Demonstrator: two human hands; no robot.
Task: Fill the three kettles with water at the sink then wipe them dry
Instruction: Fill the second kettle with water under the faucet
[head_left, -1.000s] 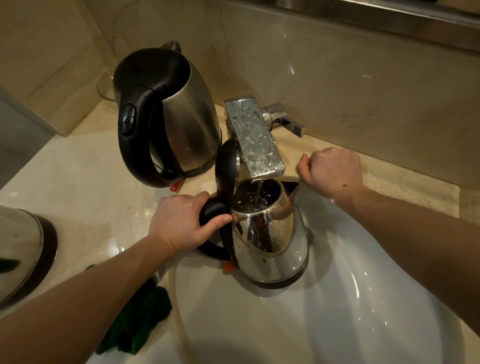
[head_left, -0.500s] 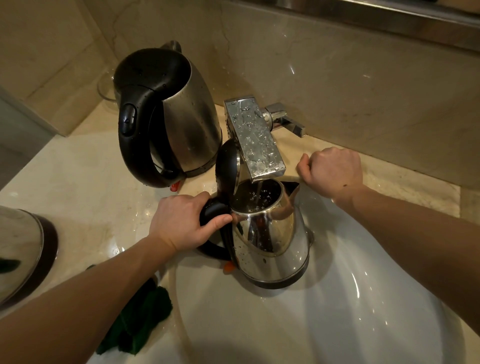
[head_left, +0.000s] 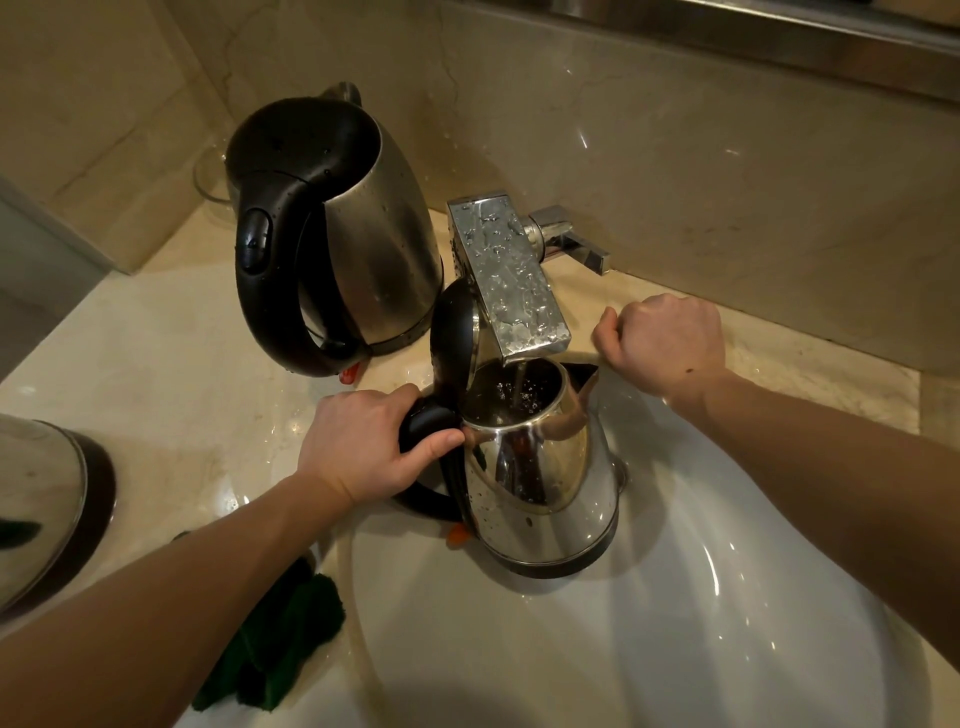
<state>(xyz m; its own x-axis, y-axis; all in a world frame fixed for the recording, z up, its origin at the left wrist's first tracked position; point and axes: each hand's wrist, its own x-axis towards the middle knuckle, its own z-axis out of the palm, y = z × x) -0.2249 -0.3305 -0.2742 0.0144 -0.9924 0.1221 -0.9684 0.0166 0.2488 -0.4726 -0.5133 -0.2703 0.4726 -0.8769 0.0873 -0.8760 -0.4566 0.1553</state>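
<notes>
A shiny steel kettle (head_left: 540, 483) stands in the white sink (head_left: 701, 639) with its black lid (head_left: 452, 332) tipped open. A thin stream of water runs from the chrome faucet (head_left: 506, 280) into its mouth. My left hand (head_left: 363, 441) grips the kettle's black handle. My right hand (head_left: 662, 340) is a closed fist that rests on the counter just right of the faucet and holds nothing. A larger wet steel kettle (head_left: 337, 234) with a black handle stands on the counter behind. The rim of a third kettle (head_left: 39, 499) shows at the left edge.
A dark green cloth (head_left: 275, 649) lies on the marble counter (head_left: 171, 395) by the sink's near left rim. The faucet lever (head_left: 576, 247) juts out toward the wall. A clear glass (head_left: 208, 179) stands behind the large kettle in the corner.
</notes>
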